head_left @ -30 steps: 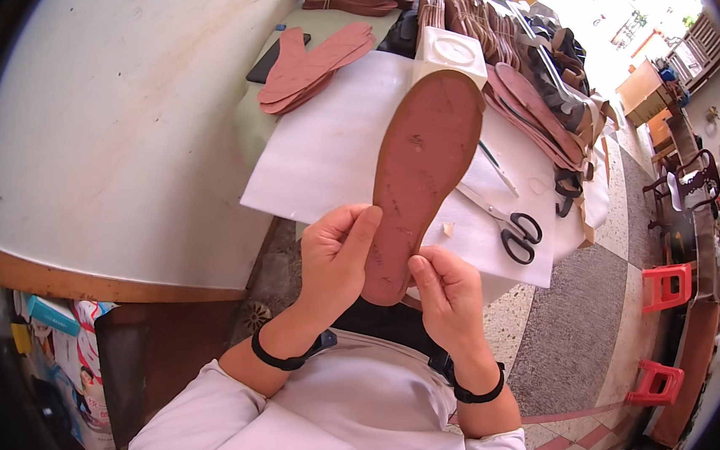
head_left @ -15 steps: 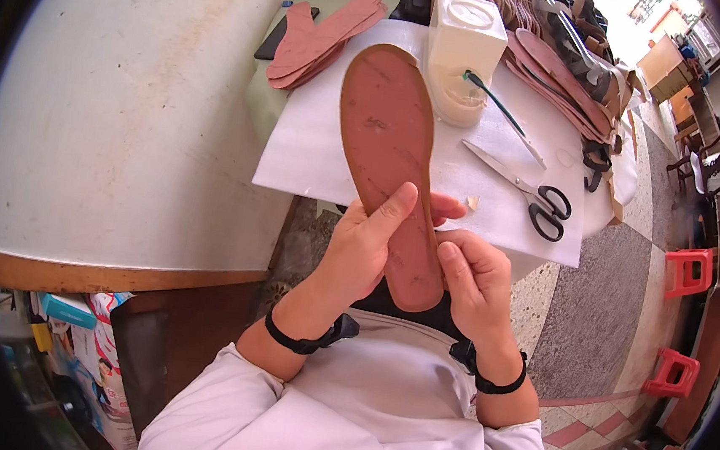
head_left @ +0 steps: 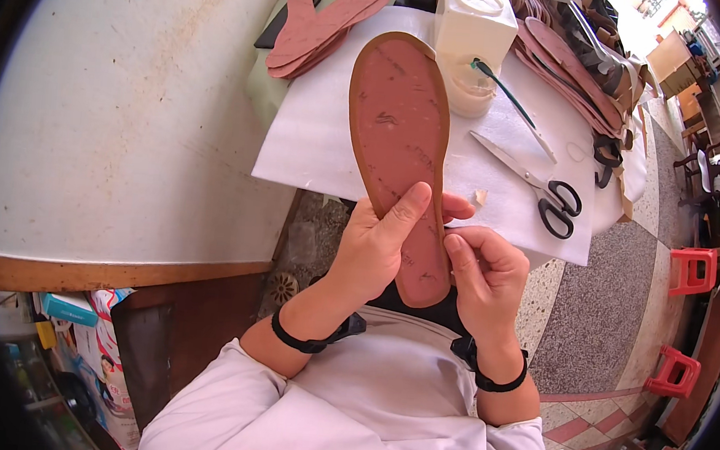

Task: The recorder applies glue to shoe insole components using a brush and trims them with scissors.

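A reddish-brown shoe insole (head_left: 400,118) with a tan rim stands upright before me, its broad end away from me. My left hand (head_left: 389,231) grips its narrow middle, thumb across the face and fingers behind. My right hand (head_left: 488,265) pinches the insole's right edge near the heel between thumb and bent forefinger. Beyond them, black-handled scissors (head_left: 540,187) lie part open on a white-covered table (head_left: 315,150). A small pale scrap (head_left: 480,198) is close to my right fingers. A whitish plastic container (head_left: 476,44) holds a dark green-handled brush (head_left: 513,106) behind the insole.
Stacked insole pieces (head_left: 325,28) lie at the back left, partly over a dark phone-like slab (head_left: 282,28). More insoles (head_left: 566,80) are piled at the back right. A large pale worktop (head_left: 131,122) fills the left. Red stools (head_left: 674,372) stand on the floor at right.
The insole and both hands have shifted slightly to the right. My grip stays the same, with the right fingers still at the edge. The table things sit a little higher in view.
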`<state>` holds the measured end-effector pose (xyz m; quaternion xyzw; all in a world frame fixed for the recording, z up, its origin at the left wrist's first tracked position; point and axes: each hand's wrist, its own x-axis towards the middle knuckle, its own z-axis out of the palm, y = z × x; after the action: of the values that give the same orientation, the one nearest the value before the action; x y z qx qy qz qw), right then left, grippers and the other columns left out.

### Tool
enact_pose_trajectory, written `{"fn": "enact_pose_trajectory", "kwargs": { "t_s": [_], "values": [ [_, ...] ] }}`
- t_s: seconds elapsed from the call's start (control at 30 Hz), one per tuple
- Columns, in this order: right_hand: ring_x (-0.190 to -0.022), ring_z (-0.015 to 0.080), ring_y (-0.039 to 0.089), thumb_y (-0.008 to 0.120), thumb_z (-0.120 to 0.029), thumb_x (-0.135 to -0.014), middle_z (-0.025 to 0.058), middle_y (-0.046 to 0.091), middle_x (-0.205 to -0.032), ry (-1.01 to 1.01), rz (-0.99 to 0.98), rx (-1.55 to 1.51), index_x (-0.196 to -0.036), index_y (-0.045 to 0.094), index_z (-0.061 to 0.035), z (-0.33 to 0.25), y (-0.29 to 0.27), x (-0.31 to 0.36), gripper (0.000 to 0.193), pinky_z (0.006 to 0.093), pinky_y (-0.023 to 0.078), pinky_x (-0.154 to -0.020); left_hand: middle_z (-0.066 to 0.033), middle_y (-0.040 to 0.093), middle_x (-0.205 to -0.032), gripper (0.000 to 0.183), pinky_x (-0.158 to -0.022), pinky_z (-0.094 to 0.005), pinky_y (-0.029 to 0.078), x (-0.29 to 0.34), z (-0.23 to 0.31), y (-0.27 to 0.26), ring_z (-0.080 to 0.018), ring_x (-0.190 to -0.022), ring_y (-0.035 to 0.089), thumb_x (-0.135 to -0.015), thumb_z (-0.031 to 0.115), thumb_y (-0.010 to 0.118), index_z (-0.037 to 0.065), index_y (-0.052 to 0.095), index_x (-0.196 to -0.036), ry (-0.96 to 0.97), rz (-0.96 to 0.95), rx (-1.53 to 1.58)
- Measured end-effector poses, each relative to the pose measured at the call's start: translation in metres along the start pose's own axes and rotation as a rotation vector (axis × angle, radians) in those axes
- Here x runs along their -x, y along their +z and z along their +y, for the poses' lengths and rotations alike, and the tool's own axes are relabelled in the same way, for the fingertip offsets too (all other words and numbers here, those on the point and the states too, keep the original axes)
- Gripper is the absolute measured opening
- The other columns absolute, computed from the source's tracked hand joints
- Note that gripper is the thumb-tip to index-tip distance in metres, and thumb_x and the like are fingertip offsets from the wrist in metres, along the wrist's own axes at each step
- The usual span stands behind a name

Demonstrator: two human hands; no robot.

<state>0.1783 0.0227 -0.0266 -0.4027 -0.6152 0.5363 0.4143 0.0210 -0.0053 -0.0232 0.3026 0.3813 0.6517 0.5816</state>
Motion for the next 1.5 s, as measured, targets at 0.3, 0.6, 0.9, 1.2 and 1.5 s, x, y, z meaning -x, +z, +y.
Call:
{"fn": "enact_pose_trajectory", "kwargs": {
  "t_s": [0.3, 0.6, 0.9, 1.2, 1.5],
  "values": [
    [-0.064, 0.0083, 0.057, 0.07, 0.003, -0.091, 0.0055, 0.067, -0.071, -0.11, -0.008, 0.06, -0.089, 0.071, 0.005, 0.002, 0.003, -0.001, 0.003, 0.0242, 0.046, -0.059, -0.021, 0.074, -0.107, 0.054, -0.09, -0.038, 0.058, 0.003, -0.004, 0.005, -0.0252, -0.097, 0.073, -0.11, 0.041, 0.047, -0.008, 0.068, -0.114, 0.022, 0.064, -0.017],
    [-0.065, 0.0057, 0.059, 0.071, 0.004, -0.09, 0.0037, 0.067, -0.072, -0.042, 0.007, 0.014, -0.09, 0.071, 0.0054, -0.002, 0.01, -0.002, 0.002, 0.0222, 0.046, -0.056, -0.0189, 0.074, -0.103, 0.044, -0.084, -0.0342, 0.06, 0.003, -0.003, 0.003, -0.0207, -0.091, 0.072, -0.109, 0.032, 0.05, -0.007, 0.069, -0.108, 0.004, 0.051, -0.014],
    [-0.066, 0.004, 0.058, 0.071, 0.002, -0.091, 0.0034, 0.066, -0.071, -0.093, 0.049, 0.04, -0.09, 0.071, 0.0057, -0.009, 0.01, -0.004, 0.003, 0.0216, 0.046, -0.058, -0.0131, 0.075, -0.096, 0.017, -0.076, -0.0291, 0.055, 0.0, 0.005, 0.007, -0.0151, -0.086, 0.069, -0.101, 0.011, 0.064, -0.003, 0.071, -0.096, 0.055, 0.082, -0.195],
    [-0.073, 0.008, 0.066, 0.067, 0.0, -0.097, 0.0077, 0.075, -0.084, -0.024, 0.062, -0.035, -0.1, 0.075, 0.005, -0.009, 0.011, -0.003, 0.01, 0.0225, 0.052, -0.068, -0.0137, 0.073, -0.091, 0.019, -0.078, -0.0334, 0.055, 0.001, 0.012, 0.001, -0.0193, -0.085, 0.068, -0.099, 0.012, 0.066, -0.004, 0.071, -0.09, 0.067, 0.236, -0.037],
    [-0.073, 0.0086, 0.067, 0.072, 0.002, -0.092, 0.0085, 0.074, -0.082, -0.055, -0.009, -0.002, -0.095, 0.075, 0.0049, -0.002, 0.009, 0.002, 0.005, 0.0229, 0.053, -0.067, -0.0134, 0.073, -0.088, 0.019, -0.077, -0.0333, 0.054, 0.008, 0.008, 0.001, -0.0194, -0.084, 0.068, -0.098, 0.011, 0.066, -0.004, 0.07, -0.087, 0.065, 0.206, -0.065]
  ]
}}
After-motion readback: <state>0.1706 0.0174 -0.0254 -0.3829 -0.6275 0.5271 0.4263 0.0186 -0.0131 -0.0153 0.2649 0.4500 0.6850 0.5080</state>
